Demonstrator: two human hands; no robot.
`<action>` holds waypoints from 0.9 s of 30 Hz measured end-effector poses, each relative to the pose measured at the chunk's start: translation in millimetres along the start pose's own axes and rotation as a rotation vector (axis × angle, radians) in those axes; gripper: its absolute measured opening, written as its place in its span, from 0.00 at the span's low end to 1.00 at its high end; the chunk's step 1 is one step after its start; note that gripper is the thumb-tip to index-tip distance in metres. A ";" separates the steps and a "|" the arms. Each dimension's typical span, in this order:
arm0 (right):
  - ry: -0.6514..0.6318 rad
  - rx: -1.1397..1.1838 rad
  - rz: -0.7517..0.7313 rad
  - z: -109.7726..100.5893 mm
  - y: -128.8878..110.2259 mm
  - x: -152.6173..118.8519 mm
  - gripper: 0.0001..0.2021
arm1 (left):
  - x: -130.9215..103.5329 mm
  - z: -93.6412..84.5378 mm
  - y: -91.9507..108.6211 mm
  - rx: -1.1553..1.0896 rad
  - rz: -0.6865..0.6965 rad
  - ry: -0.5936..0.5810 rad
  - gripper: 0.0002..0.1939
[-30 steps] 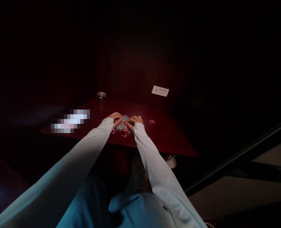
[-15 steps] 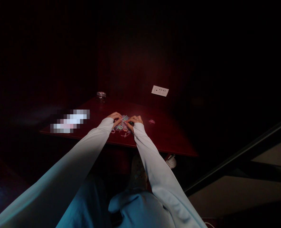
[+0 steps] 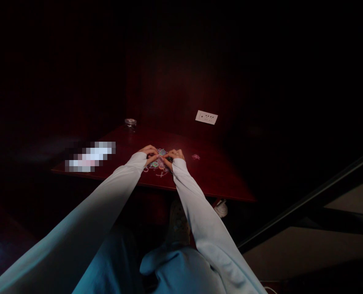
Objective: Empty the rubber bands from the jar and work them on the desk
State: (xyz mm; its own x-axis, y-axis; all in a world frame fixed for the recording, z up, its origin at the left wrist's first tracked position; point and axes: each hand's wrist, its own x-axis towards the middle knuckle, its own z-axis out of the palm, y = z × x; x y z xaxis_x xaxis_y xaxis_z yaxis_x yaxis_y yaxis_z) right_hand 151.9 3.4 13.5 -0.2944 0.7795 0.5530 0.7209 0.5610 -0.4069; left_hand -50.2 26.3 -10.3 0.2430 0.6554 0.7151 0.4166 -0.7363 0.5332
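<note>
A loose pile of small coloured elastic bands (image 3: 160,165), pink, green, orange and pale ones, lies near the front edge of the dark red table (image 3: 218,179). Over its left side my left hand (image 3: 150,152) is closed in a pinch. My right hand (image 3: 174,156) pinches from the other side, its fingertips almost meeting those of the left. Whatever sits between the fingertips is too small to make out. To the right of my right hand, apart from the pile, is a little bunch of pink bands (image 3: 196,157).
A clear lidded jar (image 3: 130,125) stands at the table's back left corner. Toward the left edge lies a bright, blurred-out flat object (image 3: 92,157). A white socket plate (image 3: 206,117) is on the wall behind. Below the table a shoe (image 3: 178,226) shows.
Only slight finger movement shows, with the fingertips of both hands a touch closer together over the pile. The bands, the jar and the pink bunch stay where they were.
</note>
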 end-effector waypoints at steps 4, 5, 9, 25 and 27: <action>0.002 0.004 -0.002 -0.4 -0.1 -0.4 0.08 | 0.1 0.2 -3.0 0.021 0.019 0.004 0.25; 0.004 0.006 -0.002 -0.4 0.0 -0.4 0.08 | 0.2 0.0 -3.5 0.029 0.019 0.001 0.25; -0.003 0.014 -0.001 -0.5 0.0 -0.7 0.07 | 0.4 -0.8 -4.7 0.040 0.016 -0.014 0.24; 0.007 0.000 -0.005 -1.2 -6.6 -1.5 0.07 | 1.3 -0.1 -8.2 0.038 0.028 -0.006 0.22; 0.004 0.001 -0.003 -1.5 -6.7 -1.6 0.08 | 1.3 -0.3 -7.8 0.036 0.027 -0.011 0.22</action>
State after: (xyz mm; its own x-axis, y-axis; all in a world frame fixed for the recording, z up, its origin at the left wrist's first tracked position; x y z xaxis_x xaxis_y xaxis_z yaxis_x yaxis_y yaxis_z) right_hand 148.5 -2.0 16.4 -0.2936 0.7768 0.5571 0.7193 0.5634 -0.4064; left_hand -53.4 32.8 -13.4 0.2641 0.6377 0.7236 0.4412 -0.7470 0.4973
